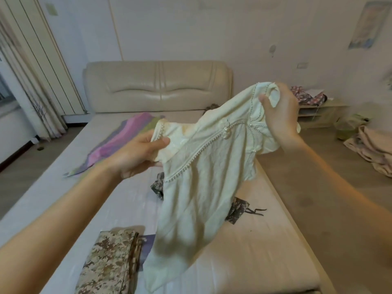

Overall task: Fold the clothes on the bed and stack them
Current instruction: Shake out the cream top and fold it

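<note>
our left hand (140,153) and right hand (280,115) pinch the cream top (201,187) aloft; its pearl trim (191,161) could snag if we tug.

Bedroom background stuff, pretty lived-in

Beige curtain (27,85) hangs on the left next to a white panel radiator (57,66). There's a faded poster (368,26) up on the right wall and a wall socket (302,65) lower down. A low shelf (318,112) has patterned fabric (305,95) dumped on top. A pinkish bedding pile (373,149) sits on the wood floor (318,187), with something green (347,124) just beside it.
</note>
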